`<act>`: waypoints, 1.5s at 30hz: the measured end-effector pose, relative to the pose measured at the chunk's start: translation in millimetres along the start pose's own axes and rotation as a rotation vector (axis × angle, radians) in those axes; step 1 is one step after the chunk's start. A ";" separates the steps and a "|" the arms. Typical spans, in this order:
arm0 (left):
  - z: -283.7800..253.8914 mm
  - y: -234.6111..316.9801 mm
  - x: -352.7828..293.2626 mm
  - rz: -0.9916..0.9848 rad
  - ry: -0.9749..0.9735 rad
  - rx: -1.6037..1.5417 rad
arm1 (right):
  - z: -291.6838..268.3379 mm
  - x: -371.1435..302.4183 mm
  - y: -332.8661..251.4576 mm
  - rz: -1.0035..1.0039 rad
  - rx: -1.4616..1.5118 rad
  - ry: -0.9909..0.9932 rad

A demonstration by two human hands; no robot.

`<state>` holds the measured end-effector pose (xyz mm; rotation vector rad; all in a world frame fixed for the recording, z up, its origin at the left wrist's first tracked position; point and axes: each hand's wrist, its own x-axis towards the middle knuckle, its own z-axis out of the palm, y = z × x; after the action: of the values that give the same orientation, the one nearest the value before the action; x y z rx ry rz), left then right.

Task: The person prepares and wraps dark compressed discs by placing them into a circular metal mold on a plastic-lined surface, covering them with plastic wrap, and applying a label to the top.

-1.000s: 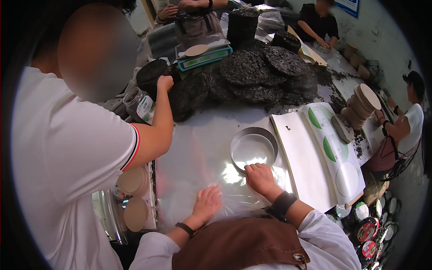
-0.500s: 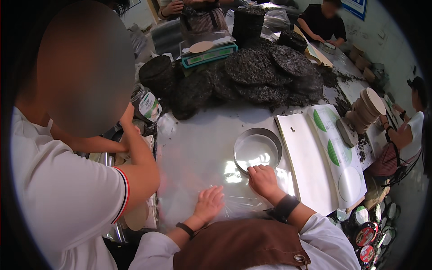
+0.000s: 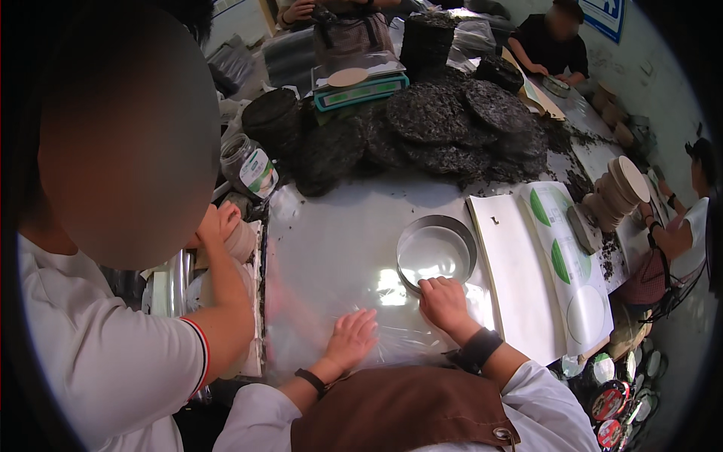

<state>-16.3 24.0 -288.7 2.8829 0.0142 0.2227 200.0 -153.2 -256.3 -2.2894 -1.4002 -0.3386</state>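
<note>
A shallow round metal ring (image 3: 466,235) rests on clear plastic film (image 3: 324,264) spread over the table in front of me. My right hand (image 3: 446,303) has its fingers closed over the ring's near rim; the thumb is hard to see. Left of it, my left hand (image 3: 352,337) lies flat on the film with its fingers stretched out, holding nothing. Small creases in the film run between the two hands. Through the ring, only the shiny film and light reflections show.
Dark, rough pressed cakes (image 3: 429,113) are heaped beyond the film, by a teal scale (image 3: 361,92) and a jar (image 3: 248,166). White sheets (image 3: 508,279) and a green-printed sheet (image 3: 561,256) lie right, near stacked beige discs (image 3: 621,184). A co-worker's arm (image 3: 230,301) is close on my left.
The co-worker on the left has shifted, and their hand now shows by the beige discs there. The whole view has moved slightly. My hands and the ring keep their places.
</note>
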 end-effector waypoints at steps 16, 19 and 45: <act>0.5 -0.1 0.1 -0.015 -0.007 0.014 | -2.8 2.7 -2.2 -0.014 0.001 0.030; 1.1 -0.4 0.7 -0.012 -0.005 0.001 | -2.6 3.3 -1.7 -0.017 -0.011 0.042; -17.3 7.7 10.7 0.023 0.043 0.074 | -0.1 2.8 0.6 0.010 -0.007 0.033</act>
<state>-8.4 21.0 -268.6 2.9528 -0.0024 0.2937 201.8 -151.4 -255.2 -2.2849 -1.3734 -0.3772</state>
